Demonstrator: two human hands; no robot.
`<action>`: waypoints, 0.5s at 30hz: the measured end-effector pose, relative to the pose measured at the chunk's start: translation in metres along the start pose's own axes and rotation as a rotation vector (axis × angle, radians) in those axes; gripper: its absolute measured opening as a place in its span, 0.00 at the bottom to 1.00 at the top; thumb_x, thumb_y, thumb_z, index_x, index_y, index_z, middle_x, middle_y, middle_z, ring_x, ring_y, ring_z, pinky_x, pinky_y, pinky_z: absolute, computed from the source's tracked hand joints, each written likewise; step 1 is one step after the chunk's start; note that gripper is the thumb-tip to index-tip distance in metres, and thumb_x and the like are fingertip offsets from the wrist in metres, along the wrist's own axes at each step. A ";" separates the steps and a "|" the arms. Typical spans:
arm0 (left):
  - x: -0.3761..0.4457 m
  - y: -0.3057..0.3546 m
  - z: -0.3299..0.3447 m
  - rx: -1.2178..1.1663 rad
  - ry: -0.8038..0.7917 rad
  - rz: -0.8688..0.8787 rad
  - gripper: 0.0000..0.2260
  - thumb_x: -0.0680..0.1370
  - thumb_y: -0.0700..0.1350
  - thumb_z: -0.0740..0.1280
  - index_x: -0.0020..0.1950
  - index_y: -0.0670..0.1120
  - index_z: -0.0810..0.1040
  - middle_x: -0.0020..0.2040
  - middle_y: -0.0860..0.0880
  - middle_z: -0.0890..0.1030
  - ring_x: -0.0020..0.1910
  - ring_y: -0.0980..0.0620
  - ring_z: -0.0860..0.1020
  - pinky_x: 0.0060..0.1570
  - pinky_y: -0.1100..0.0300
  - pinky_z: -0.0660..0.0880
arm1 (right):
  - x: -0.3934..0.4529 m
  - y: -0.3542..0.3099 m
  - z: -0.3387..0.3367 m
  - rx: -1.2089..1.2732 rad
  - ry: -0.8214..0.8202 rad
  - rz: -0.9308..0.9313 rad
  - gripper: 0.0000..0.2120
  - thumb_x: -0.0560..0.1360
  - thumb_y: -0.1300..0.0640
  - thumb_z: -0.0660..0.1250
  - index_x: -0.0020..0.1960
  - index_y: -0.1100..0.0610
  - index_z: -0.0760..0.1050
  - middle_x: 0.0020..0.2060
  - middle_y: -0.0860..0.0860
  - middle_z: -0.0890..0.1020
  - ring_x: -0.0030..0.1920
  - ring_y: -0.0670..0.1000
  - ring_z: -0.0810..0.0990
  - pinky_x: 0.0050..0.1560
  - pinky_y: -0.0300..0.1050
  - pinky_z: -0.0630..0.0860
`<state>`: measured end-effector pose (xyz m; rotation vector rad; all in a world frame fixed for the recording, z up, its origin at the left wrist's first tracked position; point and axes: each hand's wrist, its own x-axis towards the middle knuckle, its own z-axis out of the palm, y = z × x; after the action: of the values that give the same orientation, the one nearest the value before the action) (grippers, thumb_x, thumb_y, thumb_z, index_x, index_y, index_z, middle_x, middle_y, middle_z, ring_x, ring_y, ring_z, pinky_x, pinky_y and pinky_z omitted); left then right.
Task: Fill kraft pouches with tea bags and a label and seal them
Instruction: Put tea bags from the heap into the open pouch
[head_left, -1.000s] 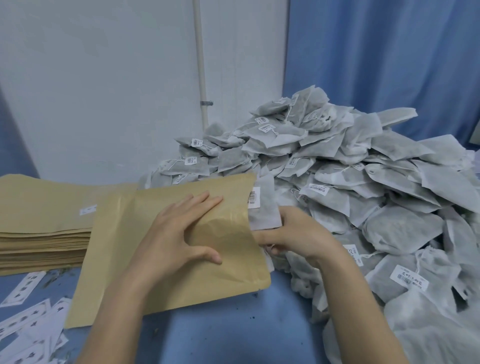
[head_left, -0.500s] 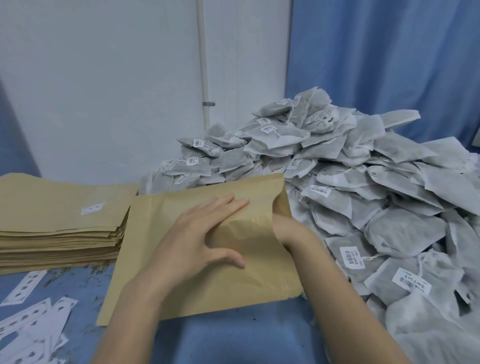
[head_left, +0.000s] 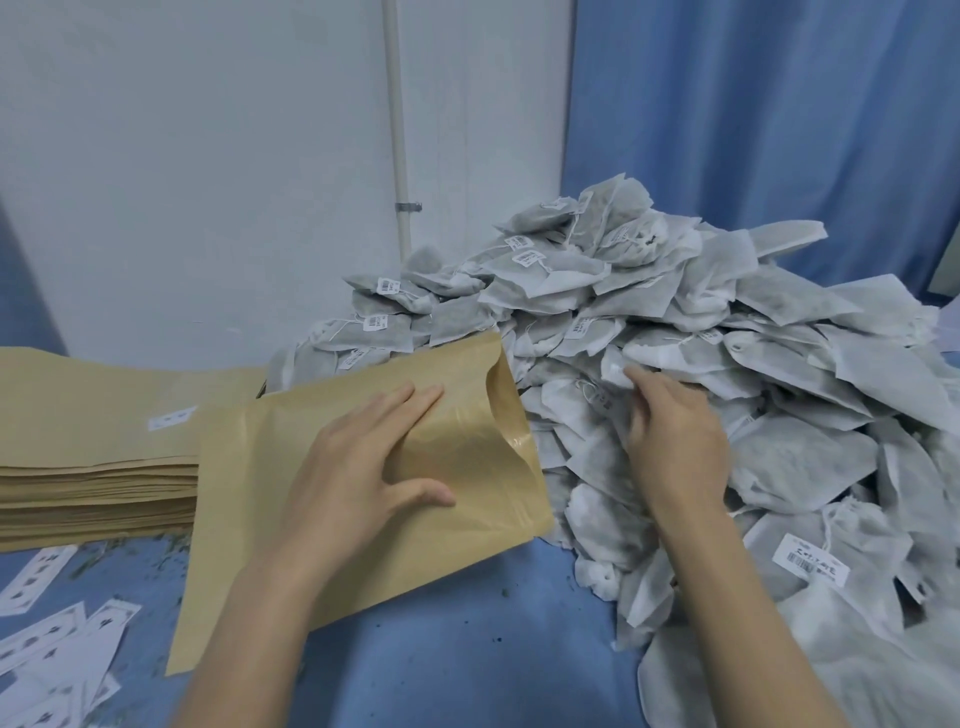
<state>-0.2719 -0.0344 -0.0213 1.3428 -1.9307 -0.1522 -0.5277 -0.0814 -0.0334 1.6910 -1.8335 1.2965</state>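
Pouch (head_left: 332, 519) lies tilted on the blue table (head_left: 467, 665), its open mouth facing the heap of tea bags (head_left: 727, 395) on the right. The left hand (head_left: 358, 467) rests flat on the pouch with fingers straight and thumb spread, as half a second ago. The right hand (head_left: 670, 436), which was then tucked into the pouch mouth, is now out and on the heap, its fingertips curled onto a tea bag (head_left: 623, 371); whether they pinch it I cannot tell. A stack of pouches (head_left: 93, 457) sits at left, labels (head_left: 57, 649) scattered beneath.
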 end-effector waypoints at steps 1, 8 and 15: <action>0.000 0.000 0.001 0.009 0.010 0.000 0.40 0.59 0.59 0.75 0.70 0.61 0.67 0.73 0.56 0.66 0.73 0.56 0.62 0.71 0.58 0.58 | -0.002 -0.004 -0.004 0.104 0.105 0.014 0.13 0.77 0.61 0.62 0.61 0.58 0.77 0.53 0.55 0.82 0.52 0.58 0.78 0.50 0.45 0.69; 0.000 0.002 0.003 0.077 0.067 0.004 0.41 0.60 0.54 0.78 0.71 0.57 0.68 0.73 0.53 0.66 0.72 0.54 0.62 0.68 0.61 0.55 | 0.008 -0.018 -0.040 0.867 -0.070 0.371 0.09 0.74 0.51 0.67 0.53 0.51 0.74 0.29 0.39 0.81 0.34 0.38 0.77 0.42 0.35 0.73; -0.002 0.015 0.006 0.189 0.059 0.074 0.38 0.60 0.54 0.78 0.69 0.50 0.73 0.69 0.46 0.72 0.68 0.44 0.70 0.65 0.51 0.64 | -0.010 -0.040 -0.023 0.965 -0.605 0.318 0.07 0.71 0.55 0.71 0.47 0.51 0.75 0.26 0.44 0.79 0.26 0.42 0.73 0.27 0.35 0.69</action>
<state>-0.2869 -0.0278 -0.0196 1.3781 -1.9813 0.1079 -0.4966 -0.0525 -0.0132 2.5598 -1.9725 2.2395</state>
